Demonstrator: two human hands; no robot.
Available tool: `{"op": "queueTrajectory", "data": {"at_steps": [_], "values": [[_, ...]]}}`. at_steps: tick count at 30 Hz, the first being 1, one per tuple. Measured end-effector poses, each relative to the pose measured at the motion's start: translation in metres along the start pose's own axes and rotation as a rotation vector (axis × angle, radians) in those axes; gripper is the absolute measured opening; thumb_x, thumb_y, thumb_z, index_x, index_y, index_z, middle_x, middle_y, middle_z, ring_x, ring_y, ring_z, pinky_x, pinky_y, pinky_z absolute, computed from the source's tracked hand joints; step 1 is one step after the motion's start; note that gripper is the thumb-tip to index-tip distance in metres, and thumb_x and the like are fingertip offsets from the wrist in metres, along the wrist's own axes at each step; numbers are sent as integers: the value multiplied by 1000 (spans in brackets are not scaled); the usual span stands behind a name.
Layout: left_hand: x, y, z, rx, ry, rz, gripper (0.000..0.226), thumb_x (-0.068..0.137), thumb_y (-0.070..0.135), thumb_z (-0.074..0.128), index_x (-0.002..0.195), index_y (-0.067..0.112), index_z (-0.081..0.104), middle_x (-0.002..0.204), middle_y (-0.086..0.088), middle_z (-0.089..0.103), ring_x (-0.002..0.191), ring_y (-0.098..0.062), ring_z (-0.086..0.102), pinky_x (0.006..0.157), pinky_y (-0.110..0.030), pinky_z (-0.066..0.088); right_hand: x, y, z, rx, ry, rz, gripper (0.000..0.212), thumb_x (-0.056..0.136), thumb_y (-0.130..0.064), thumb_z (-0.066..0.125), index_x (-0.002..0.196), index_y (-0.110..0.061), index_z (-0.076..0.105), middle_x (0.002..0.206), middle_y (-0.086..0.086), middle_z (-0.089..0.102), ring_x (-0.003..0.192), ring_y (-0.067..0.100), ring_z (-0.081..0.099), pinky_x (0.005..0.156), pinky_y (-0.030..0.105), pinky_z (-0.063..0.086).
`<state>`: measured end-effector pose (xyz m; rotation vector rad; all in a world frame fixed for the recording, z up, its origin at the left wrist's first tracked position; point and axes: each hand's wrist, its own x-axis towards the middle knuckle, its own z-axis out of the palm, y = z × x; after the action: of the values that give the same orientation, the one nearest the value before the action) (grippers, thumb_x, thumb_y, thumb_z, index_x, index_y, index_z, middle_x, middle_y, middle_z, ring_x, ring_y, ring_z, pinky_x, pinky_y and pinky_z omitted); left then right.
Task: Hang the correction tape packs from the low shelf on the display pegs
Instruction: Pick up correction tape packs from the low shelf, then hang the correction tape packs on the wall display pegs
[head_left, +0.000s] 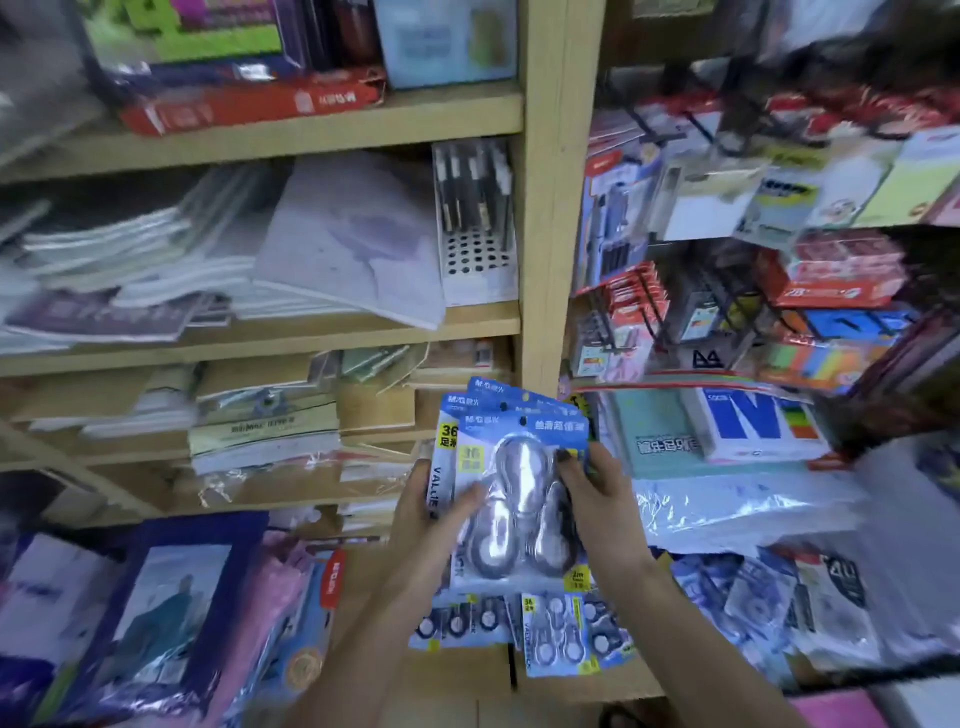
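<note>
A small stack of blue correction tape packs is held up in front of the shelving, the front pack showing clear blisters over dark tape cases. My left hand grips the stack's left edge with the thumb across the front. My right hand pinches the right edge, fingertips on the front pack. More blue correction tape packs lie flat on the low wooden shelf just below my hands. Black display pegs with hanging carded goods stand to the upper right.
Wooden shelves with stacked notebooks and paper fill the left. A wooden upright divides them from the peg rack. Bagged items in pink and purple lie at lower left, plastic-wrapped packs at right.
</note>
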<state>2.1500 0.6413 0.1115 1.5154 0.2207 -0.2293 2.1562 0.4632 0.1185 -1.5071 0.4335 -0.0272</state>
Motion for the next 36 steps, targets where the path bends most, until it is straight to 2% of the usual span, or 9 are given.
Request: {"op": "queueTrajectory", "data": {"at_steps": [2,5,7,12,16,20,26,32,36], "values": [[-4,20,26,70,-11,86,35,92,22,78,118,39,61,110,27,77,109,4,71,81,-6,51,-4,-19,-15,4,-46,-3,17,98,-36,61,90,-21,62,85,19,53,75,25,52,70,37,42],[-8,44,55,116,-17,169,52,83,40,86,129,34,61,125,18,74,117,-2,69,94,-21,54,-5,-46,-42,0,-98,-46,12,105,-27,56,97,-19,61,106,38,52,76,38,56,73,50,48],[-12,63,72,98,-50,214,42,89,29,83,124,37,61,117,23,76,108,5,70,89,-20,52,-4,-65,-62,-10,-74,-122,20,104,-28,58,109,-9,58,107,38,53,81,47,56,76,55,50],[-12,115,123,52,-89,386,44,88,24,85,121,44,63,120,12,77,113,-11,74,98,-41,56,-4,-129,-108,122,42,-212,40,93,-44,71,104,-14,48,78,0,50,60,12,51,57,26,42],[-10,167,167,12,-116,509,38,76,31,87,105,35,64,109,-4,79,105,-29,76,93,-54,60,-1,-180,-145,175,-68,-351,14,94,-51,65,107,-50,58,116,-15,67,111,9,68,90,38,54],[-10,221,208,16,-128,665,40,72,39,92,98,39,62,102,1,79,97,-22,77,83,-45,60,1,-236,-176,223,-123,-467,42,102,-37,56,91,-78,56,101,-42,70,100,-13,69,95,36,54],[-9,299,253,28,-87,829,39,81,35,88,98,27,54,98,-6,75,93,-29,75,82,-51,61,24,-317,-207,185,-119,-615,26,105,-32,55,119,-54,61,110,-31,74,107,-3,71,98,40,55],[6,377,278,2,-69,976,39,81,35,76,109,19,53,102,6,75,91,-5,74,75,-20,57,49,-405,-206,197,-117,-716,28,103,-31,61,97,-58,68,108,-16,78,106,10,74,102,48,56],[27,421,279,57,-63,1002,29,95,25,73,115,26,52,103,18,76,99,0,73,81,-19,57,66,-447,-200,215,-106,-762,39,102,-29,63,76,-58,70,81,-32,74,85,-3,73,95,41,58]]}}
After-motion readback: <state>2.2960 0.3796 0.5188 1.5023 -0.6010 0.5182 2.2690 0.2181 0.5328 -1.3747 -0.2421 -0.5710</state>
